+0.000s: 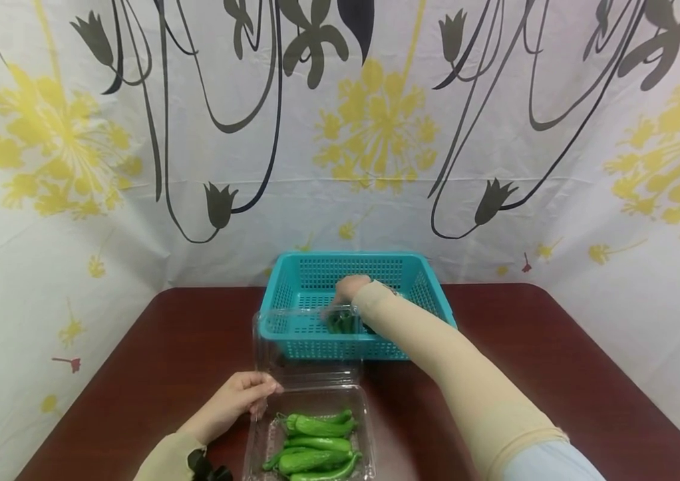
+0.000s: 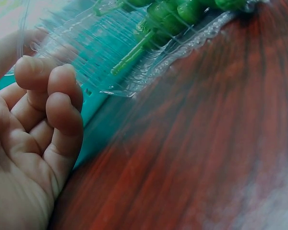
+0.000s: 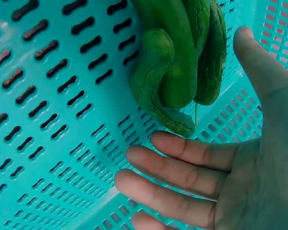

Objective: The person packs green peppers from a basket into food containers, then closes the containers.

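Observation:
My left hand (image 1: pixel 238 399) pinches the left edge of a clear plastic clamshell container (image 1: pixel 370 434), near the hinge. The container lies on the table, its clear lid (image 1: pixel 310 377) raised toward the basket. Several green peppers (image 1: pixel 318 442) lie inside it; their stem ends (image 2: pixel 170 24) show through the plastic in the left wrist view. Inside a turquoise plastic basket (image 1: pixel 352 256) is my right hand (image 1: pixel 350 288). In the right wrist view that hand (image 3: pixel 216 167) has its fingers spread, beside several more green peppers (image 3: pixel 173 62) in the basket. No pepper is in its grasp.
A dark red wooden table (image 1: pixel 196 347) carries the basket at its far edge and the container in front. Behind stands a white curtain (image 1: pixel 292 153) with grey and yellow flowers. The raised lid overlaps the basket's near left side in the head view.

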The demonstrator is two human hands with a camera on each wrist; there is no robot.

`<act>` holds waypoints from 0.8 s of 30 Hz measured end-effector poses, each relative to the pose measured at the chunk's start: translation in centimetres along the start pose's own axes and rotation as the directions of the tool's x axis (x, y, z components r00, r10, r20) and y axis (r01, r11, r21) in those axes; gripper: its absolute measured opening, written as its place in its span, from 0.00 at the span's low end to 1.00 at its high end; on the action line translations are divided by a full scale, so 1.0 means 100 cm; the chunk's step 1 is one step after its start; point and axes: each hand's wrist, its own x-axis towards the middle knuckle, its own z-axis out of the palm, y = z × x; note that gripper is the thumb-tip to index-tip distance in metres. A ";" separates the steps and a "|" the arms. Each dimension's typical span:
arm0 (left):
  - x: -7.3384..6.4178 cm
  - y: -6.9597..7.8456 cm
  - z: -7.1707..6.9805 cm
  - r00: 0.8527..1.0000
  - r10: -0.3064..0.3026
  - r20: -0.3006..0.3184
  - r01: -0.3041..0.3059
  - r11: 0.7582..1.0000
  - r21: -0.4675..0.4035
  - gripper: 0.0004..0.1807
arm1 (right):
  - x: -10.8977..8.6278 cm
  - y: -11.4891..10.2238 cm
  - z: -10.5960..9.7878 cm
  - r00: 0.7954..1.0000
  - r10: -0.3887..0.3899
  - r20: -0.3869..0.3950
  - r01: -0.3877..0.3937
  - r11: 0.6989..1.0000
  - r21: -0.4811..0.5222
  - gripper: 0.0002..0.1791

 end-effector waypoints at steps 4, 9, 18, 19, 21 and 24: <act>0.000 0.000 0.000 1.000 -0.003 -0.003 0.003 1.000 0.005 0.17 | -0.004 0.000 0.001 1.000 -0.002 0.008 0.002 1.000 -0.017 0.54; -0.001 0.001 0.001 1.000 0.001 -0.004 -0.001 1.000 0.009 0.19 | -0.001 0.003 0.003 0.999 -0.004 0.052 0.002 0.999 0.047 0.47; 0.001 0.002 0.001 1.000 -0.001 -0.008 0.001 1.000 0.012 0.18 | -0.001 0.017 0.000 0.998 -0.032 0.056 0.028 0.997 0.066 0.26; 0.001 0.002 0.001 1.000 0.000 -0.009 0.000 1.000 0.013 0.17 | -0.002 0.018 0.000 0.998 -0.030 0.053 0.027 0.998 0.063 0.26; 0.001 0.003 0.001 1.000 -0.001 -0.010 0.001 1.000 0.015 0.18 | -0.003 0.021 0.001 0.998 -0.029 0.058 0.026 0.998 0.063 0.25; 0.000 0.003 0.002 1.000 -0.006 -0.011 0.006 1.000 0.019 0.18 | -0.003 0.027 0.004 0.997 -0.020 0.080 0.014 0.996 0.085 0.22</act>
